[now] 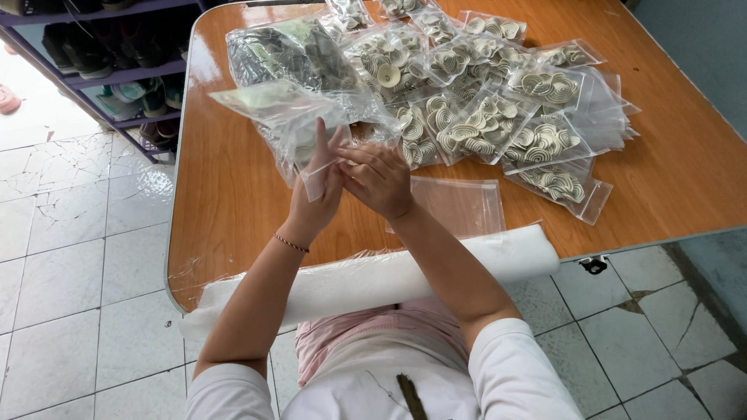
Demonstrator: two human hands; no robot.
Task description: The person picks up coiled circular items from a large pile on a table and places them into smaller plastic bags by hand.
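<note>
Both hands, left hand (315, 190) and right hand (381, 180), on small clear bag (320, 175).

we are looking down at a glossy wooden table (233, 202) filling most of the frame. across its upper middle and upper right we are seeing a heap of clear packets of cream shell-shaped pieces (482, 117), overlapping one another. at the upper centre-left a larger clear bag of dark greenish material (284, 54) is lying against that heap. along the table's near edge a long white foam roll (373, 276) is resting. in the upper left corner a purple shoe rack (101, 70) is standing on cracked white floor tiles (70, 257), which are also showing at the lower right.
</note>
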